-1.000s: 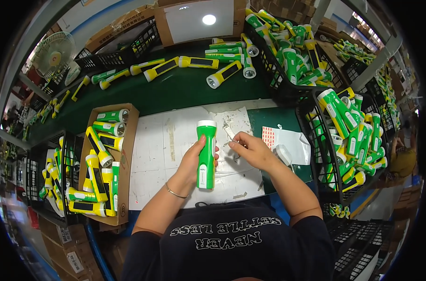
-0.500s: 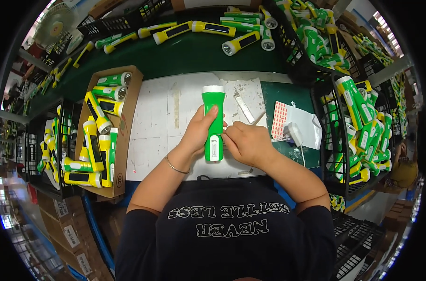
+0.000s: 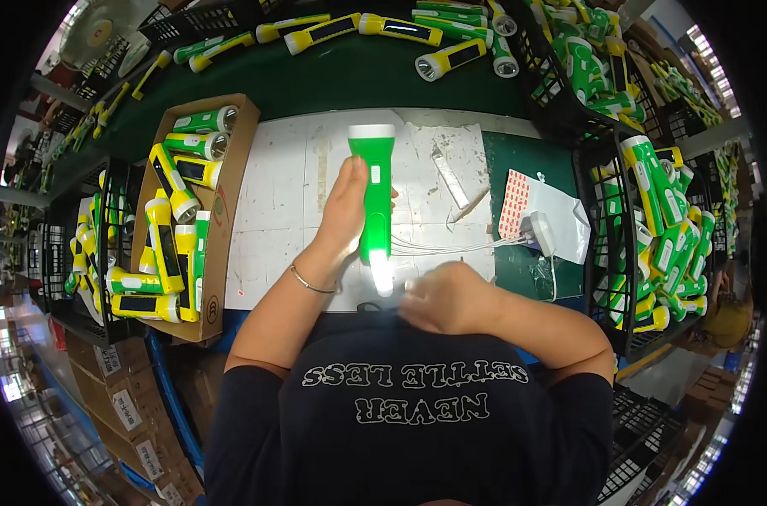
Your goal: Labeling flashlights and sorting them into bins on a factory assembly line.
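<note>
My left hand [image 3: 347, 207] is wrapped round a green flashlight [image 3: 382, 175] with a white head, held upright over the white work surface [image 3: 274, 211]. On the flashlight's front sits a small white switch. A brightly glowing white panel [image 3: 382, 271] juts from its lower end. My right hand [image 3: 445, 297] is beside that lower end, apart from it and smeared by motion. White cables [image 3: 459, 247] run from a white plug [image 3: 539, 233] on the right toward the flashlight; whether they join it is hidden.
A cardboard box [image 3: 236, 160] of green and yellow flashlights stands at left. Black crates [image 3: 607, 253] of flashlights are at right. Several flashlights [image 3: 400, 29] lie along the far green table [image 3: 333, 84]. A white strip [image 3: 451, 181] and a red-dotted sheet [image 3: 516, 202] lie nearby.
The lower white panel now glows and extends downward. My right hand has left the flashlight, moving down and toward me. The flashlight has shifted slightly away and left; cables now show.
</note>
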